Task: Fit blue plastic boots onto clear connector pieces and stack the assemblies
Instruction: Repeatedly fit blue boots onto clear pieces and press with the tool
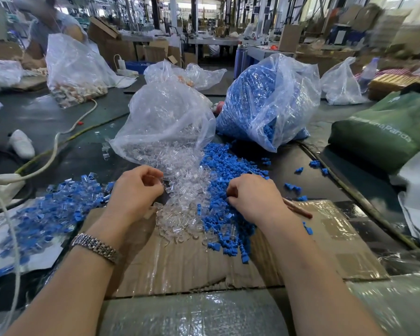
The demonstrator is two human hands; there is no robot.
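Boots (228, 221) lay loose at three o'clock, finished assemblies (51, 209) heaped at nine, left hand (136, 190) pinching a clear connector (169, 189), right hand (252, 197) curled into blues, bags far from empty.

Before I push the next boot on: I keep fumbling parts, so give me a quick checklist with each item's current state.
1. Clear piece in left hand: cannot tell; fingers curl over the clear connector pile, grip hidden.
2. Boot in right hand: cannot tell; fingers dig into the loose blue boots.
3. Clear stock within reach: ok; it spills from the clear bag.
4. Boot stock: ok; blue bag is full.
5. Place for finished assemblies: ok; finished pile lies beside the left hand.
6. Work surface: ok; cardboard sheet lies flat.
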